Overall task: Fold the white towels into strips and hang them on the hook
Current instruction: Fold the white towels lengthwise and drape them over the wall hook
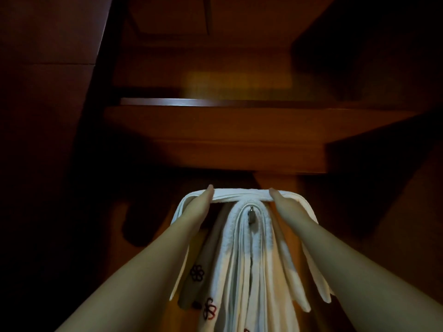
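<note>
Both hands up at wooden wall [215, 130]. Left hand [200, 204] and right hand [285, 207] each grip folded white towel strip [242, 195], stretched level between them, ends drooping over wrists. Fingers wrapped behind cloth, thumbs on top; grip looks closed, fingertips hidden. Strip held just above metal hook [251, 213]. Hook already carries hung white towel [244, 259], draped down. Flower-patterned cloth [203, 293] hangs beside it, lower left.

A single head-worn wide-angle camera looks forward and steeply down, close along both forearms, at a dim wooden wall [215, 130].
</note>
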